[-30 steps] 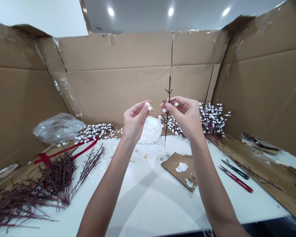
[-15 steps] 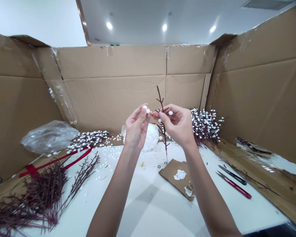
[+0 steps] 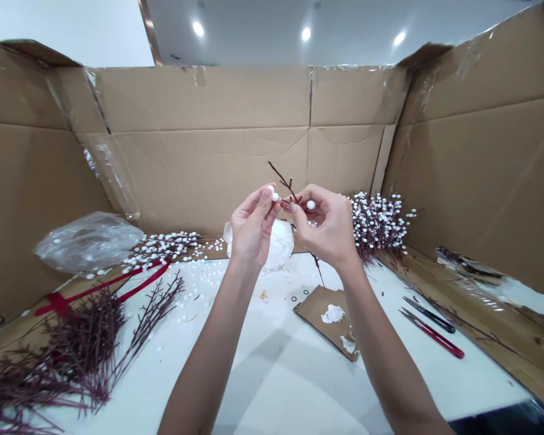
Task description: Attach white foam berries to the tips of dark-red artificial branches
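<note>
My left hand (image 3: 252,228) is raised at chest height, pinching small white foam beads (image 3: 272,193) between thumb and fingertips. My right hand (image 3: 329,228) is closed around a thin dark red branch (image 3: 284,182) whose top leans to the left, toward the beads. One white bead (image 3: 310,205) sits on the branch by my right fingers. The branch's lower end (image 3: 318,267) pokes out below that hand. Both hands nearly touch above the white table (image 3: 281,374).
A heap of bare dark red twigs (image 3: 68,350) lies at the left. Finished branches with white beads (image 3: 381,225) lean at the back right. A clear plastic bag (image 3: 88,241), red ribbon (image 3: 113,283), cardboard scrap with glue (image 3: 330,317), and red and black snips (image 3: 433,332) surround them. Cardboard walls enclose the table.
The branch has tilted from upright to leaning left, its tip brought toward my left hand's beads. Both hands stay close together.
</note>
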Motion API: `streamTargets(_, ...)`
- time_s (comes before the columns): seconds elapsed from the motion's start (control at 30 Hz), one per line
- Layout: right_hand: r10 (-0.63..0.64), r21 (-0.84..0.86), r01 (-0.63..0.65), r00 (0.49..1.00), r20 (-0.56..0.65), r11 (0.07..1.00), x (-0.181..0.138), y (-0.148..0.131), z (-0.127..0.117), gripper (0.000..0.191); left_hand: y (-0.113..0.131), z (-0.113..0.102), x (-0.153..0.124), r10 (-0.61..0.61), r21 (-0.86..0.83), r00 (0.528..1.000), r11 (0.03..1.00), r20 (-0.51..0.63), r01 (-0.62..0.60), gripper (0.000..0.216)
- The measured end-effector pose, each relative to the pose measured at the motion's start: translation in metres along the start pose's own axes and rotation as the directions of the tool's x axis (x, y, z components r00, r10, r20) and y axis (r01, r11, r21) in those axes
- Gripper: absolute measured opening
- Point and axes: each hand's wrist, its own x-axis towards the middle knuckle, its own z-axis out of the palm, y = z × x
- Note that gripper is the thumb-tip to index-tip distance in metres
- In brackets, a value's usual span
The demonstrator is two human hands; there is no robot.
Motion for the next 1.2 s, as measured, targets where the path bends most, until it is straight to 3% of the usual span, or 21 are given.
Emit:
streamTargets(0.43, -0.010, -0.086, 0.009, 1.000, -0.010, 0.996, 0.000, -0.001, 0.001, 0.012, -0.003, -0.001, 0.000, 0.069, 0.067, 0.998, 0.995, -0.005, -0.069, 0.013)
streamTargets(0.9, 0.007, -0.024, -0.008, 0.999, -0.035, 1.000, -0.003, 0.000, 0.007, 0.008, -0.008, 0.009, -0.010, 0.203, 0.084, 0.974, 0.977, -0.101, -0.195, 0.017)
streamTargets(1.2, -0.036, -0.008, 0.036, 0.998, -0.057, 0.999, -0.002, 0.003, 0.008, 0.009, -0.003, 0.008, -0.009, 0.235, 0.151, 0.971, 0.962, -0.033, -0.228, 0.020)
